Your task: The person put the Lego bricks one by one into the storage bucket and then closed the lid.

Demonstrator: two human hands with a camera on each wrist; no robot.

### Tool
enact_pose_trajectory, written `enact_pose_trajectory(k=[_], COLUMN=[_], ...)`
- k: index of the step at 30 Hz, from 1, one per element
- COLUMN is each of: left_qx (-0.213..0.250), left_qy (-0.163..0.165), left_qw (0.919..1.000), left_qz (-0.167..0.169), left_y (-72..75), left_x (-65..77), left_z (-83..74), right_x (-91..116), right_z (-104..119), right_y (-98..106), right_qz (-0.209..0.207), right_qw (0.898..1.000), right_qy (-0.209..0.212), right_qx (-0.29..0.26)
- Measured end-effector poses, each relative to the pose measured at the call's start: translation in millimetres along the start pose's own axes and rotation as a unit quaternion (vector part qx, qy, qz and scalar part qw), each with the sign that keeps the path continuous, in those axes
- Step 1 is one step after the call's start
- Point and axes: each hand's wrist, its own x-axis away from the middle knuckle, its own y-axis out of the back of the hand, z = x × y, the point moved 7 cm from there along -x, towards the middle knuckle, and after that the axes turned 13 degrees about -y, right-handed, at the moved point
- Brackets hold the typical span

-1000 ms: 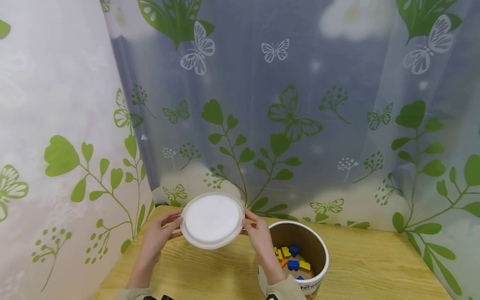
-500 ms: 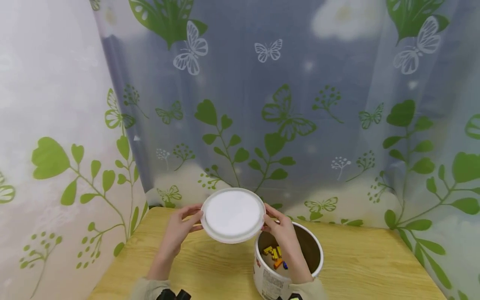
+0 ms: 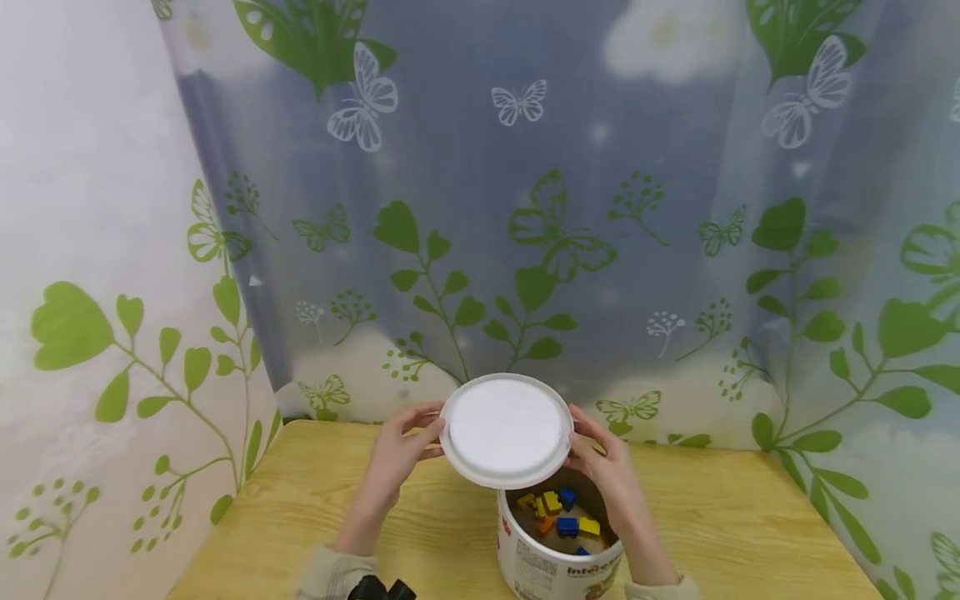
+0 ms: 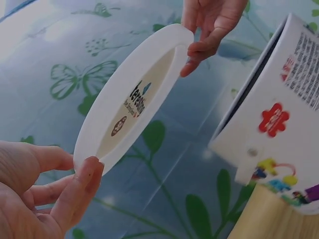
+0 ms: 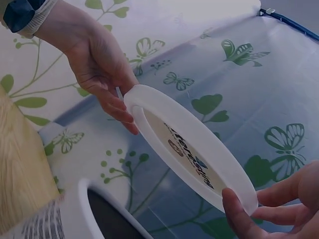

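Note:
Both hands hold a round white lid (image 3: 506,431) by opposite edges, its plain white face turned toward the head camera. The left hand (image 3: 405,450) pinches the left edge between thumb and fingers. On the right edge, the right hand (image 3: 609,467) does the same. Printed lettering shows on the lid's other face in both wrist views. Just below the lid stands an open white tub (image 3: 551,567) with a printed label. Several yellow, blue and orange toy building bricks (image 3: 567,527) lie inside it. The lid overlaps the tub's far rim in the head view.
The tub stands on a light wooden table (image 3: 720,517). A curtain (image 3: 450,167) with green leaves and butterflies hangs behind the table, and a similar pale sheet (image 3: 112,208) covers the left side.
Both hands have carried the lid to the right, from left of the tub to over its far rim. The head view has shifted slightly right.

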Motion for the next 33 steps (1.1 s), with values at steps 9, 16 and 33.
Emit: enact_pose_trajectory(k=[9,16,33], left_qx=[0.019,0.026,0.053], left_qy=[-0.006,-0.014,-0.063], left_qw=[0.9995,0.9991,0.9958], left_qz=[0.024,0.032,0.040], left_y=[-29.3,-41.8,-45.8], left_x=[9.8,12.8,15.6], left_z=[10.2,13.9,9.8], right_x=[5.6,9.2,16.9], right_z=[-11.4,-20.7,-24.3], right_y=[27.7,40.8,43.5], right_qz=[-0.018,-0.033,-0.026], right_qw=[1.000,0.999,0.998], right_qy=[-0.014,-0.024,-0.032], right_qx=[-0.016,-0.022,-0.039])
